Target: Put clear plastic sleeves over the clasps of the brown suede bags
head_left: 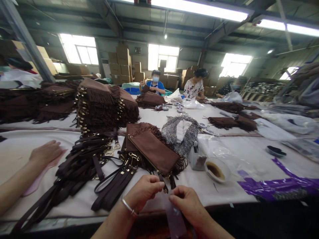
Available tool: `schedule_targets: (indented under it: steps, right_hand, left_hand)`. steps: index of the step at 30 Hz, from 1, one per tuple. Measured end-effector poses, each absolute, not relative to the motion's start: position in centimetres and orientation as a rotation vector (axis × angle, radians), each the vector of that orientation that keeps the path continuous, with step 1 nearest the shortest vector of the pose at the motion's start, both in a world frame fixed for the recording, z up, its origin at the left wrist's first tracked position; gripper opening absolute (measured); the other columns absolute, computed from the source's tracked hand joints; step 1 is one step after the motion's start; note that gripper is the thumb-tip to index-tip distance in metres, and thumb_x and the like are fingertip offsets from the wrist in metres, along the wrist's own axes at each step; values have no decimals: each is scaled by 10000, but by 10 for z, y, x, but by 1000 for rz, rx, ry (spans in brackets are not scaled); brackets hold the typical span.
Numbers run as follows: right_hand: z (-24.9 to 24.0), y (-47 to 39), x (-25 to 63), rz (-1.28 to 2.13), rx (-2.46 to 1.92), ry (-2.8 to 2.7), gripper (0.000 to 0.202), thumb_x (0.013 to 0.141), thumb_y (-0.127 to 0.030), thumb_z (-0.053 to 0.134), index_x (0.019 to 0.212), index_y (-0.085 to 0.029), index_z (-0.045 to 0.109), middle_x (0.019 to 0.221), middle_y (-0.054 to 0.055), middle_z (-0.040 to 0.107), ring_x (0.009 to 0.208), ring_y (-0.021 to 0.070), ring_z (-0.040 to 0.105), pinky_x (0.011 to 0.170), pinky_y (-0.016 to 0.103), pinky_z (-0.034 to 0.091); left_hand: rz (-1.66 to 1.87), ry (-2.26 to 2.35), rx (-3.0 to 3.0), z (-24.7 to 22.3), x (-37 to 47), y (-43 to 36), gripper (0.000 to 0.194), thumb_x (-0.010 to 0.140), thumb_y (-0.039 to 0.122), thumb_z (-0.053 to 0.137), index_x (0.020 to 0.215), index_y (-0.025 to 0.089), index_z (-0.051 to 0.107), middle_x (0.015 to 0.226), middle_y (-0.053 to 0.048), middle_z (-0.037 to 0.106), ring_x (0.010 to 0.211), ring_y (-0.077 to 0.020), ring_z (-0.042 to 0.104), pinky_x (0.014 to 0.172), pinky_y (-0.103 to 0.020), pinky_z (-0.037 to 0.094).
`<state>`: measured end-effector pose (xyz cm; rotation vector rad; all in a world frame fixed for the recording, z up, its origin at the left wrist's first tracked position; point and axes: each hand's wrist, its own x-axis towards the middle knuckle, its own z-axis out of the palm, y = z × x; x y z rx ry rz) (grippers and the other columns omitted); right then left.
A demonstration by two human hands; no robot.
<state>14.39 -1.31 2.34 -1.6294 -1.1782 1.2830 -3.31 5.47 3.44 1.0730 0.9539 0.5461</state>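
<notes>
At the front edge of the table, my left hand, with a silver bangle at the wrist, has its fingers pinched by the end of a dark strap; what they grip is too small to tell. Close on its right, my right hand pinches a translucent plastic strip that hangs below the table edge. Just beyond both hands lies a brown fringed pouch with a gold zipper edge. Dark wrist straps with gold clasps lie left of the pouch.
Tall stack of fringed pouches at back left; long straps before it. Another person's hand holds a pink comb at left. Tape dispenser, round container, patterned cloth and purple plastic lie right. People sit across.
</notes>
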Motion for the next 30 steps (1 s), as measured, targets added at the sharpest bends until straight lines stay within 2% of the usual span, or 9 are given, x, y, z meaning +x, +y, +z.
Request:
schedule_targets:
  steps: [12,30]
  right_hand:
    - [25,-9,138,1300,-1600,-1208,111,657,-254,631,637,-147,613,563,-25,537,556,116,465,531,233,345]
    - [20,-12,140,1365,-1540,-1157,167,682,-296,667,683,-131,640,579,-11,594,557,121,492,533,232,363]
  left_hand:
    - [578,997,1178,34,-35,56,283,697,392,679,605,186,508,518,71,398,525,-92,335,522,-270,210]
    - [597,1019,1115,31,-40,61,308,657,414,702,596,181,511,488,84,393,470,-73,317,469,-242,181]
